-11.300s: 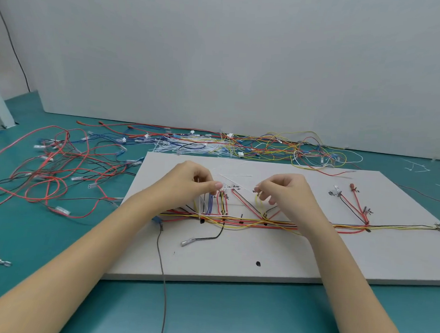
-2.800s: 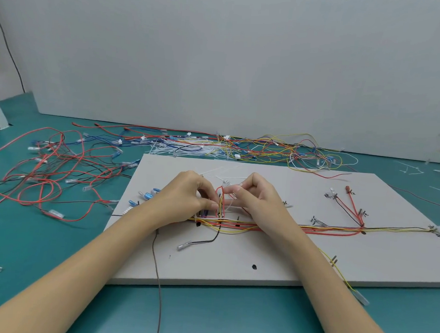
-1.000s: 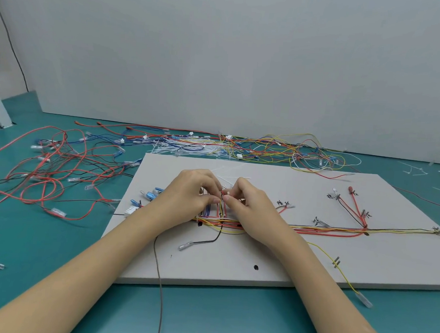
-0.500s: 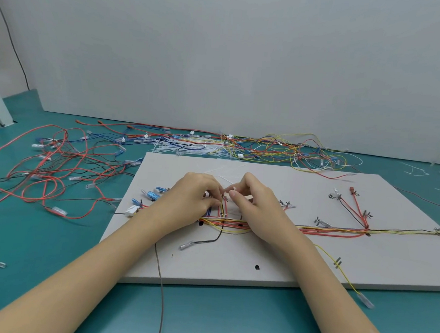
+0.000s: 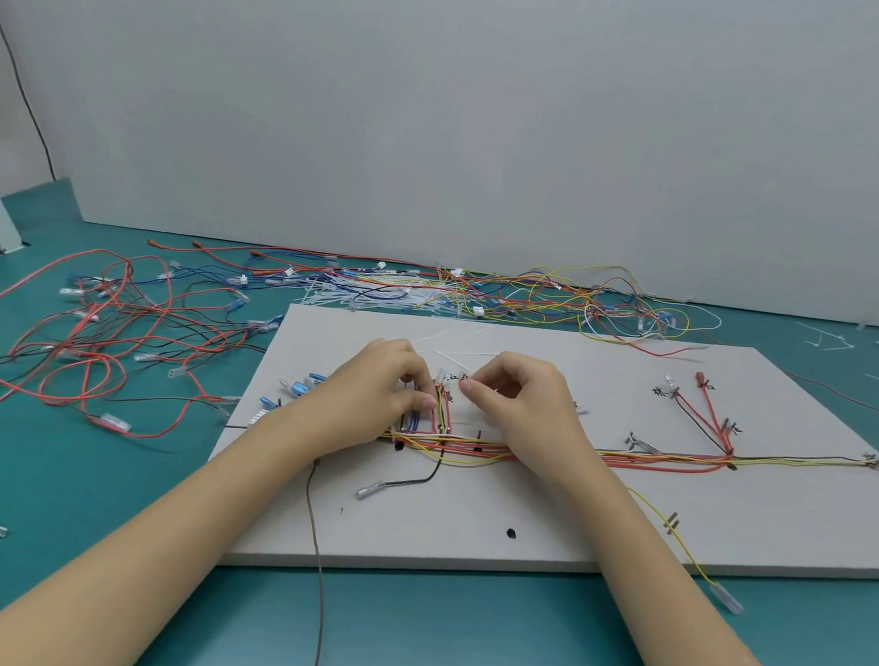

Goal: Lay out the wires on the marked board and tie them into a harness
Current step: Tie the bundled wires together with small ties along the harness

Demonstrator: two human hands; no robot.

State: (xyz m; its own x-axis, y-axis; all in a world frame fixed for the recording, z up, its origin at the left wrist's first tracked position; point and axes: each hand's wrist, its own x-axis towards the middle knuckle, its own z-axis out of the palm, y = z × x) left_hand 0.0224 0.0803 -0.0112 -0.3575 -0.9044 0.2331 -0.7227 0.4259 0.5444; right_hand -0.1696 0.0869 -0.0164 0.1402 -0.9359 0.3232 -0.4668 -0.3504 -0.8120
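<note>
A white marked board [image 5: 543, 534] lies on the teal table. A bundle of red, yellow, black and white wires [image 5: 625, 455] runs along its middle, from left to the right edge. Short red and black branch wires [image 5: 443, 410] rise from the bundle near the middle. My left hand [image 5: 372, 395] has its fingers curled and pinches these branch wires from the left. My right hand [image 5: 520, 404] pinches something small at the top of the same branch; a thin white cable tie [image 5: 456, 357] lies just behind the hands. What the right fingertips hold is too small to tell.
Loose red and black wires [image 5: 92, 342] sprawl on the table at left. A heap of white cable ties [image 5: 357, 297] and mixed yellow wires [image 5: 583, 300] lies behind the board. A black wire with a clear terminal [image 5: 397, 484] and a yellow wire [image 5: 686, 554] trail toward the near edge.
My hands have moved slightly apart at the branch; the right hand has lifted its fingertips to the branch top. The wires on the board lie as before.
</note>
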